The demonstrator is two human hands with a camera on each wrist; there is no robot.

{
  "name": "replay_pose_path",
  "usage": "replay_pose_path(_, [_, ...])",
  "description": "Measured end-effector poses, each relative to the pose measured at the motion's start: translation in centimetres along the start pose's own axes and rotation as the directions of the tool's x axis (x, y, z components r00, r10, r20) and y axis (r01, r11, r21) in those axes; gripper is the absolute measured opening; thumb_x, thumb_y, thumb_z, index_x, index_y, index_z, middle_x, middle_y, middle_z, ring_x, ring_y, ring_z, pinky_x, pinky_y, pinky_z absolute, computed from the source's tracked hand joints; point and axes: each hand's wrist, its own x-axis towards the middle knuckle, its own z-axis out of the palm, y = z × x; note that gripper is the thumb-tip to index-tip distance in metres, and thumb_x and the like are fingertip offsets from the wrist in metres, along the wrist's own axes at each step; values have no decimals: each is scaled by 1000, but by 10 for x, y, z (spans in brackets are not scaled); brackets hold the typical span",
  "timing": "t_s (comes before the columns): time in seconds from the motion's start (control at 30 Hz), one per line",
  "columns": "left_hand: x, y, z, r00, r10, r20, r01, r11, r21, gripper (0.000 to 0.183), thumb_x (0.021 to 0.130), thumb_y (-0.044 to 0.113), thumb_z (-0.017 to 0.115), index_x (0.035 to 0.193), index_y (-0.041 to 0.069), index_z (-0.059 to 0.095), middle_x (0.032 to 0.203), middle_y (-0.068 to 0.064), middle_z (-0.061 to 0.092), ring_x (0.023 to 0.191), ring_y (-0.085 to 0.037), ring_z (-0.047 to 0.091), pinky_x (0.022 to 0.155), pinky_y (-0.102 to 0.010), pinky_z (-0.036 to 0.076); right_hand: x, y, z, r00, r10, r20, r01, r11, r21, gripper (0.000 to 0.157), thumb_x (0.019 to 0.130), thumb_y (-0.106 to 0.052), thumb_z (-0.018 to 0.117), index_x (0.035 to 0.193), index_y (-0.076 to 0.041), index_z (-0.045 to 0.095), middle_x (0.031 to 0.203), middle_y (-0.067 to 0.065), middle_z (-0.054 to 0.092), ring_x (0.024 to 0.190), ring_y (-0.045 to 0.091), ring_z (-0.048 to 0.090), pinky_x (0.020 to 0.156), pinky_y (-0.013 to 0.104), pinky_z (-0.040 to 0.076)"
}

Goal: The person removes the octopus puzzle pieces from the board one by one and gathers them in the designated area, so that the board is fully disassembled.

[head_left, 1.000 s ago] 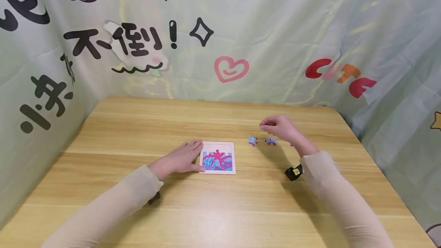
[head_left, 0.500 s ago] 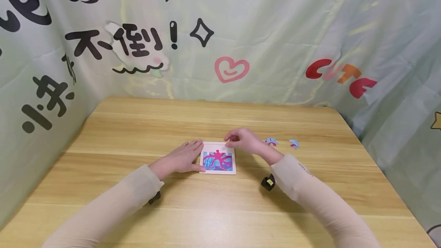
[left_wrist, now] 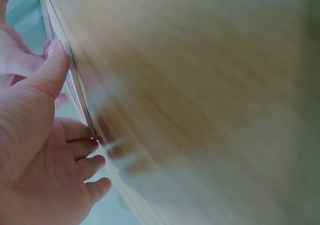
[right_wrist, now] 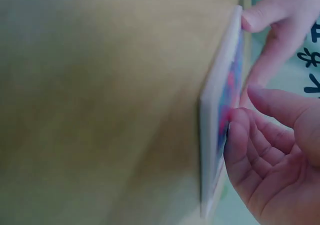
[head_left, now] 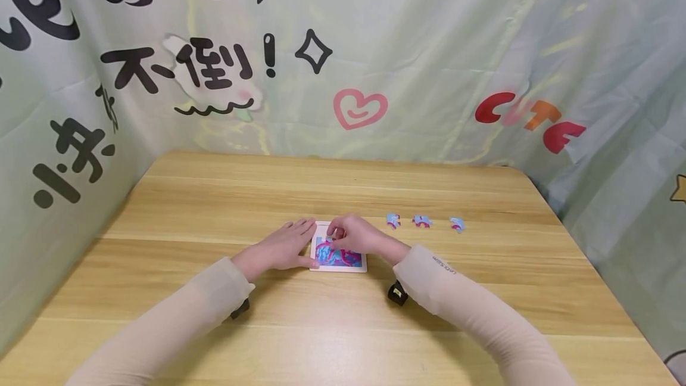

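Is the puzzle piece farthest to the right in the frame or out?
Out. In the head view, that puzzle piece lies on the wooden table, apart from the frame.

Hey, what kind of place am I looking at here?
Probably a small curtained-off booth, perhaps for play or filming. Printed fabric with lettering hangs behind and beside a wooden table, which bears a puzzle tray and three loose puzzle pieces.

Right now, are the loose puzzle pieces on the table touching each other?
No, the head view shows three loose pieces lying apart, with bare table between them.
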Motion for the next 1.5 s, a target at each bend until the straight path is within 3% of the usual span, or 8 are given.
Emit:
replay_pose_path(0.33, [0, 0, -2, 1000, 7, 3, -7, 1000, -12, 88, 85, 55, 54, 143, -5, 23, 150, -17, 16, 136, -31, 13, 109, -46, 12, 2, -5, 4, 998, 65, -8, -65, 995, -80, 12, 81, -12, 71, 90, -8, 63, 67, -2, 53, 60, 10, 47, 56, 22, 39])
replay_pose_path(0.57, [0, 0, -1, 1000, 16, -2, -16, 1000, -16, 88, 85, 54, 54, 142, -6, 23, 149, -18, 17, 136, -32, 13, 109, -46, 12, 4, -1, 3, 996, 88, -12, -86, 991, 100, 9, 83, -4, 67, 87, -7, 59, 70, 1, 55, 56, 13, 52, 51, 22, 44])
replay_pose_path(0.87, [0, -1, -1, 1000, 29, -13, -29, 1000, -12, 87, 85, 53, 55, 141, -7, 25, 149, -20, 17, 136, -33, 14, 109, -46, 13, 5, 2, 1, 987, 162, 15, -160, 946, 284, 5, 88, -6, 62, 88, -1, 60, 73, 5, 58, 55, 15, 54, 50, 25, 49])
replay_pose_path(1.03, [0, -1, -1, 1000, 24, -10, -25, 1000, -17, 88, 86, 53, 54, 142, -7, 24, 149, -19, 16, 136, -32, 13, 109, -46, 12, 5, 2, 0, 975, 217, 39, -218, 917, 335, 5, 88, -6, 62, 86, -2, 63, 71, 6, 61, 56, 14, 54, 51, 24, 49])
replay_pose_path(1.5, [-1, 1, -2, 1000, 21, 6, -21, 1000, -18, 87, 86, 52, 54, 142, -6, 23, 150, -18, 15, 136, -32, 12, 109, -46, 11, 2, 7, -6, 977, 203, 68, -213, 898, 384, 8, 89, -9, 60, 88, -1, 62, 73, 8, 61, 61, 15, 56, 55, 27, 51])
